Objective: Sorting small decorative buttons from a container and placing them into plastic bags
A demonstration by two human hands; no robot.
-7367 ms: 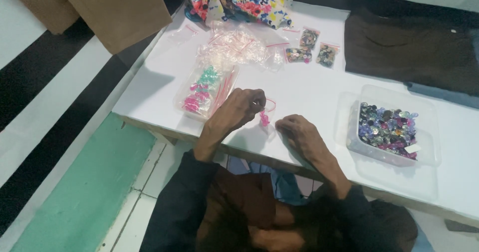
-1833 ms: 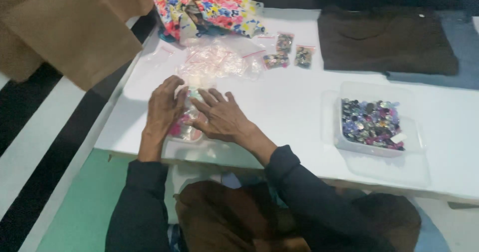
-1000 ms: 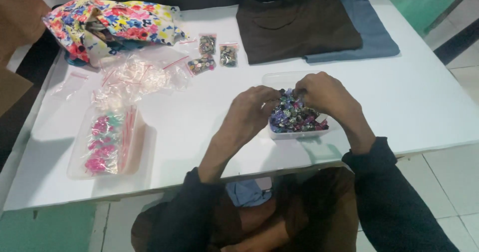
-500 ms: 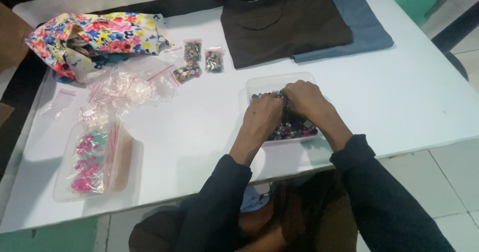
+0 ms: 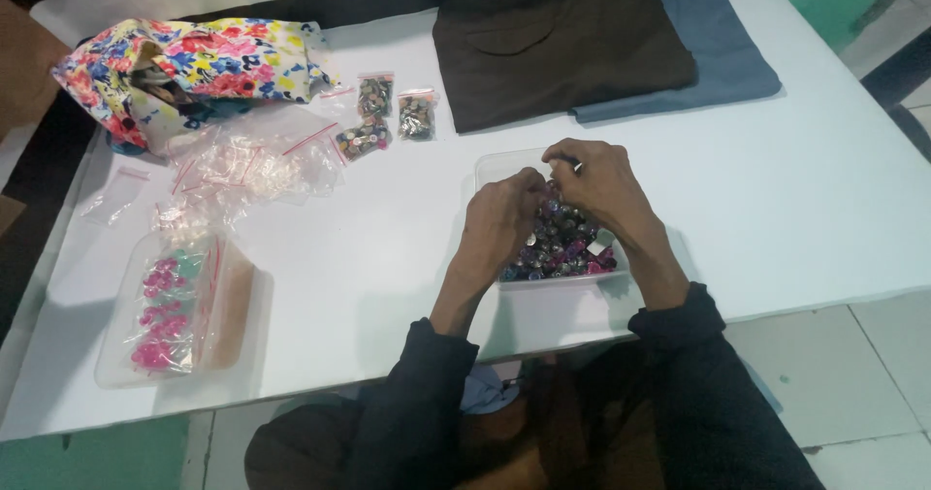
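Note:
Both of my hands are over a clear plastic tray (image 5: pixel 497 168) filled with several small shiny multicoloured pieces (image 5: pixel 565 250). My left hand (image 5: pixel 502 220) reaches into the tray from the left, fingers curled into the pieces. My right hand (image 5: pixel 598 181) hovers over the tray's far side, fingertips pinched together close to the left hand's fingertips. Whatever sits between the fingertips is too small to make out. The tray rests on a white table (image 5: pixel 388 257) near its front edge.
A clear tub of pink and green items (image 5: pixel 175 306) stands at the front left. Behind it lie a heap of empty clear bags (image 5: pixel 247 160), three small filled bags (image 5: pixel 383 112) and a flowered cloth bag (image 5: pixel 184 68). Folded brown (image 5: pixel 558 44) and blue (image 5: pixel 718 53) cloth lie at the back.
My hands left the pink tub on the left and went to the tray of shiny pieces. Over the last half second they stay there, fingers working among the pieces.

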